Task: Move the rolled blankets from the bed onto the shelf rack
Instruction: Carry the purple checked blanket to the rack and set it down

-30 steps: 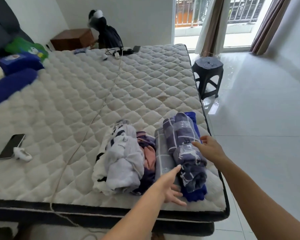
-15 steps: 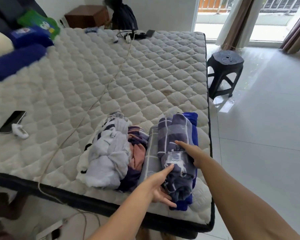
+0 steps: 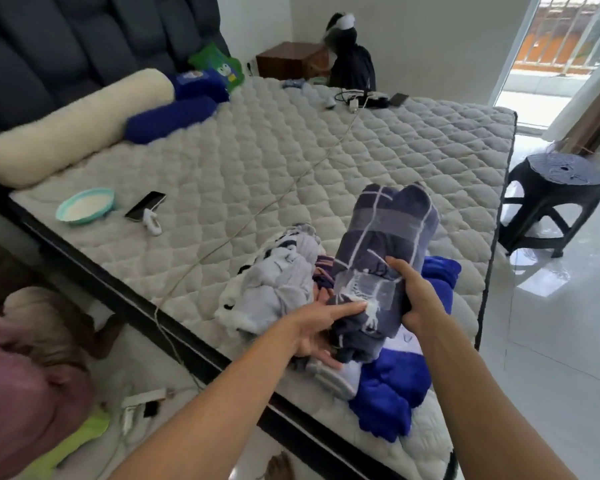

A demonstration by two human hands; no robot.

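Note:
A dark grey checked rolled blanket (image 3: 388,244), bound with clear tape, is tilted up off the bed (image 3: 257,161). My right hand (image 3: 416,299) grips its near right side. My left hand (image 3: 321,327) presses against its near left end from below. Under it lies a bright blue blanket (image 3: 395,386). To the left sits a pale grey and white rolled bundle (image 3: 274,285), with a striped pink and purple one (image 3: 323,268) wedged between. The shelf rack is out of sight.
A black plastic stool (image 3: 551,206) stands on the tiled floor right of the bed. On the mattress lie a phone (image 3: 145,205), a teal bowl (image 3: 85,206), a long cable (image 3: 257,216) and bolster pillows (image 3: 66,126). Clutter and a pink shape (image 3: 18,386) sit at lower left.
Both hands have closed around the checked roll and raised its far end off the pile. My head has swung left, bringing the headboard, pillows and bowl into view.

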